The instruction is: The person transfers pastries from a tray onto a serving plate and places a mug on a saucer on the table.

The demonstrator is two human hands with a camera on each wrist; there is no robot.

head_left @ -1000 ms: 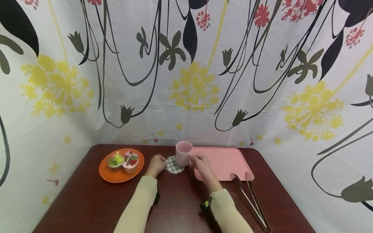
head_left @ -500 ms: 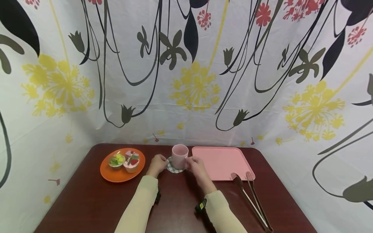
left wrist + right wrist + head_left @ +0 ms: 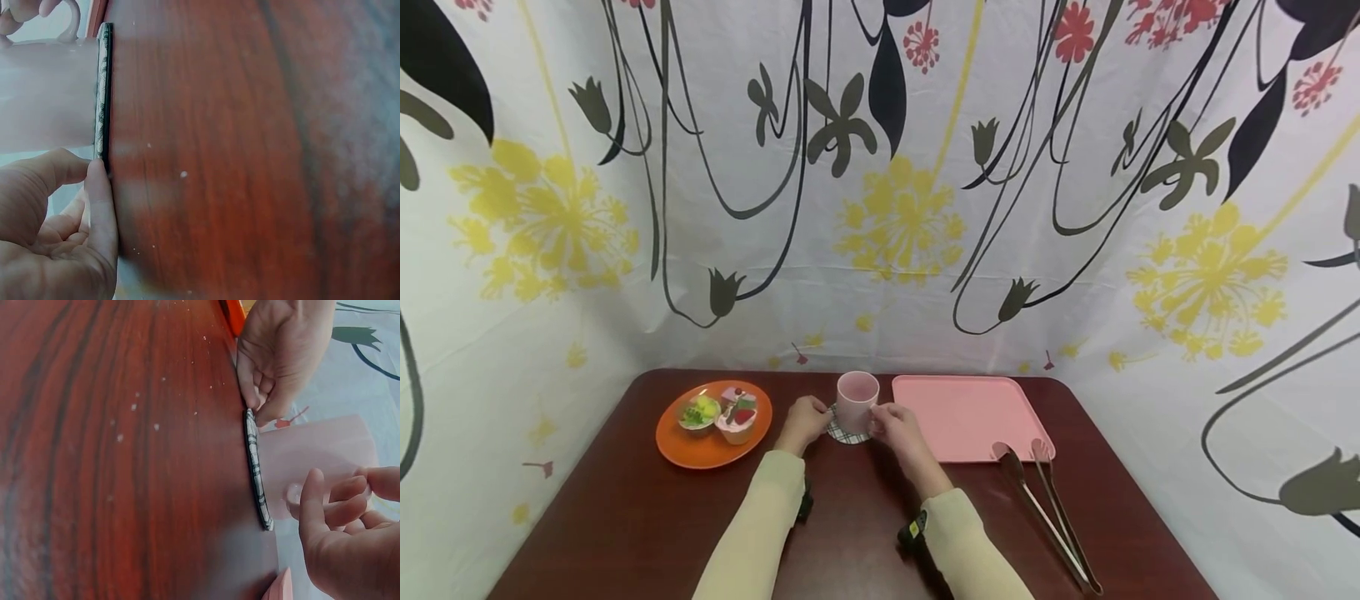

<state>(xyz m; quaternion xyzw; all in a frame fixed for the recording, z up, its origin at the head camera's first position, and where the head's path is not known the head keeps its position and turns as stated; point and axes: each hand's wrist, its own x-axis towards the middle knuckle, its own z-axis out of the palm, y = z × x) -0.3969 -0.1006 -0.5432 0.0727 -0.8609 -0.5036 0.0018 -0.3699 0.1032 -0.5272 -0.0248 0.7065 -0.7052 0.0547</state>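
A pink mug [image 3: 856, 403] stands upright on a round checked coaster [image 3: 846, 435] near the table's far edge. My right hand [image 3: 898, 427] grips the mug's handle, which faces right. In the right wrist view its fingers [image 3: 338, 503] curl at the handle beside the mug wall. My left hand [image 3: 805, 420] pinches the coaster's left edge between thumb and finger. The left wrist view shows that pinch from the side, with the mug's base [image 3: 87, 94] flat on the coaster.
An orange plate [image 3: 681, 454] with two cupcake-like sweets [image 3: 736, 417] lies to the left. On the right is a pink tray [image 3: 970, 408], with metal tongs [image 3: 1051, 521] leaning on its near edge. A patterned curtain [image 3: 895, 317] rises behind the table.
My right hand has moved the mug left and down, from above the coaster's right side to standing on it. The left hand keeps its pinch on the coaster.
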